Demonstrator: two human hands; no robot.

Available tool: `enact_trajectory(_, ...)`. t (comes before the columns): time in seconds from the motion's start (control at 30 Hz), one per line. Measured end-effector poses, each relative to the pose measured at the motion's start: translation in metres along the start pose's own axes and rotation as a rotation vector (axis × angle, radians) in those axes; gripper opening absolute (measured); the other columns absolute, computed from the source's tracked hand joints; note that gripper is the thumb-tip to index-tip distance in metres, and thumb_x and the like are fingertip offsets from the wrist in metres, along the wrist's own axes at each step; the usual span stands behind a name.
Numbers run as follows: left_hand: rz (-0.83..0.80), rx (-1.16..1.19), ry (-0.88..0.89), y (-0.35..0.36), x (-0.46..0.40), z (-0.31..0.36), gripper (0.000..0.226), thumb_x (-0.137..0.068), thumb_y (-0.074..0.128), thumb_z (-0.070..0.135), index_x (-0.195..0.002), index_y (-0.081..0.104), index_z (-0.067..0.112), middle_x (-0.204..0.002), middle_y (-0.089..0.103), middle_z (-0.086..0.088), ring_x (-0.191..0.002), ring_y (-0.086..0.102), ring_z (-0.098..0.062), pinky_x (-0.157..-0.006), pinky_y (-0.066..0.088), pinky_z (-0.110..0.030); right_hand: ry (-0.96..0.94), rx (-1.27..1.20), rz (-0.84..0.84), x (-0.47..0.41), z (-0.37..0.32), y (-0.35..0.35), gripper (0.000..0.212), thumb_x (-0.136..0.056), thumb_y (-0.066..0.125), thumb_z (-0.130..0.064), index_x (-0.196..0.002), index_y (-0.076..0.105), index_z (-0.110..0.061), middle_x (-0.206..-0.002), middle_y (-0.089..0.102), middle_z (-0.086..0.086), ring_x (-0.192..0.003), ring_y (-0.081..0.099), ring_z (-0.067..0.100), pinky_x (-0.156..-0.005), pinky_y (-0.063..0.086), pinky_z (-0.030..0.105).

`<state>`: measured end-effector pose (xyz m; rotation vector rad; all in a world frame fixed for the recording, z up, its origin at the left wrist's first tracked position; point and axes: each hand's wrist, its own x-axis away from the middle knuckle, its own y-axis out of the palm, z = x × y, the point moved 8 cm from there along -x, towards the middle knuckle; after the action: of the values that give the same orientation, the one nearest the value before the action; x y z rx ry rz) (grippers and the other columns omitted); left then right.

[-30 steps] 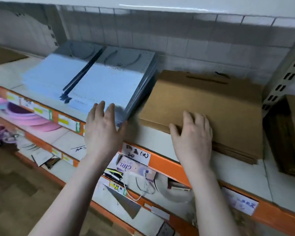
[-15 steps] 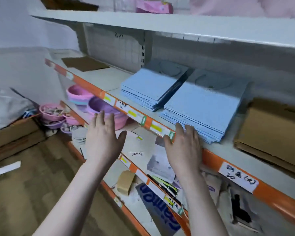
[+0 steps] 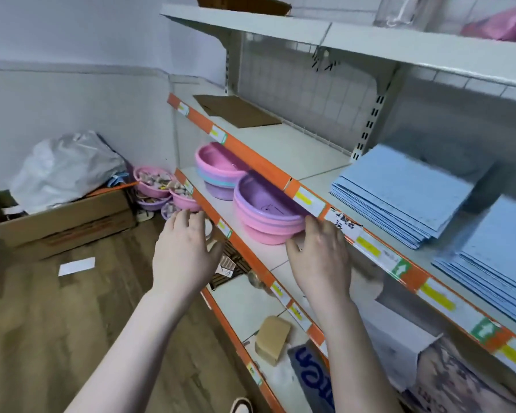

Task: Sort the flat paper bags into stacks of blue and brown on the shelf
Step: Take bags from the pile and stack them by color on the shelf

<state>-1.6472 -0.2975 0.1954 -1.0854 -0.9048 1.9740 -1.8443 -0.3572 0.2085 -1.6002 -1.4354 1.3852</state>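
Two stacks of flat blue paper bags lie on the orange-edged shelf (image 3: 283, 144): one stack (image 3: 399, 192) in the middle right, another stack (image 3: 495, 257) at the right edge. A single flat brown bag (image 3: 236, 110) lies alone at the shelf's far left end. My left hand (image 3: 185, 251) hovers in front of the shelves with fingers spread, holding nothing. My right hand (image 3: 319, 257) is also empty, fingers relaxed, in front of the shelf's orange front edge.
Pink and purple plastic basins (image 3: 265, 216) sit on the shelf below. A cardboard box (image 3: 63, 216) with a white plastic bag stands on the wooden floor at left. Small basins of items (image 3: 155, 183) stand by the wall. An upper shelf (image 3: 340, 34) overhangs.
The view has swung left, from the brown stack past the blue stacks toward the lone brown bag. Both hands moved left with it, staying empty.
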Motion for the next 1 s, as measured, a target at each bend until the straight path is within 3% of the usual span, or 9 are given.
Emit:
enact_trajectory(0.13,-0.012,-0.016,-0.032,0.015,-0.050,-0.042,0.059,-0.084,0.065,0.035,-0.132,0.048,0.006,-0.135,0.047,-0.017,-0.128,0.038,-0.034,-0.103,0.033,-0.040,-0.038,0.021,-0.044,-0.050,-0.041,0.040,0.049,-0.092,0.047,-0.035,-0.136,0.043,-0.013,-0.126,0.051,0.014,-0.121,0.042,0.030,-0.100,0.031,0.036)
enact_trajectory(0.37,-0.010,-0.064,-0.055,0.048,-0.199,-0.090,0.060,-0.084,0.065,0.030,-0.135,0.046,0.005,-0.135,0.047,-0.017,-0.126,0.039,-0.035,-0.103,0.032,-0.039,-0.059,-0.025,-0.008,-0.191,-0.099,0.105,0.036,-0.090,0.052,-0.035,-0.118,0.054,-0.012,-0.114,0.055,0.016,-0.112,0.048,0.033,-0.094,0.035,0.039)
enact_trajectory(0.5,-0.024,-0.068,-0.016,0.069,-0.290,-0.091,0.056,-0.082,0.067,0.026,-0.131,0.049,0.003,-0.133,0.048,-0.021,-0.122,0.042,-0.039,-0.101,0.034,-0.045,-0.008,-0.027,0.026,-0.275,-0.111,0.124,0.045,-0.090,0.053,-0.036,-0.127,0.051,-0.009,-0.119,0.054,0.018,-0.116,0.047,0.034,-0.097,0.034,0.039)
enact_trajectory(0.7,-0.051,0.004,0.055,0.106,-0.382,-0.098,0.055,-0.081,0.069,0.023,-0.129,0.052,0.002,-0.129,0.051,-0.022,-0.122,0.042,-0.039,-0.101,0.035,-0.045,0.087,-0.022,0.062,-0.356,-0.119,0.155,0.038,-0.084,0.061,-0.029,-0.113,0.059,-0.003,-0.104,0.059,0.022,-0.104,0.052,0.038,-0.090,0.039,0.042)
enact_trajectory(0.87,-0.117,0.045,0.141,0.148,-0.461,-0.107,0.054,-0.081,0.068,0.025,-0.127,0.053,0.002,-0.128,0.052,-0.022,-0.122,0.044,-0.038,-0.097,0.037,-0.045,0.166,0.043,0.057,-0.405,-0.130,0.188,0.041,-0.090,0.053,-0.033,-0.123,0.054,-0.007,-0.114,0.056,0.016,-0.111,0.049,0.033,-0.092,0.037,0.038)
enact_trajectory(1.0,-0.147,0.065,0.232,0.179,-0.535,-0.127,0.055,-0.084,0.065,0.027,-0.132,0.050,0.004,-0.136,0.045,-0.021,-0.129,0.036,-0.036,-0.106,0.028,-0.042,0.277,0.066,0.103,-0.440,-0.145,0.217,0.045,-0.086,0.058,-0.029,-0.125,0.055,-0.005,-0.112,0.058,0.019,-0.108,0.052,0.036,-0.089,0.040,0.040)
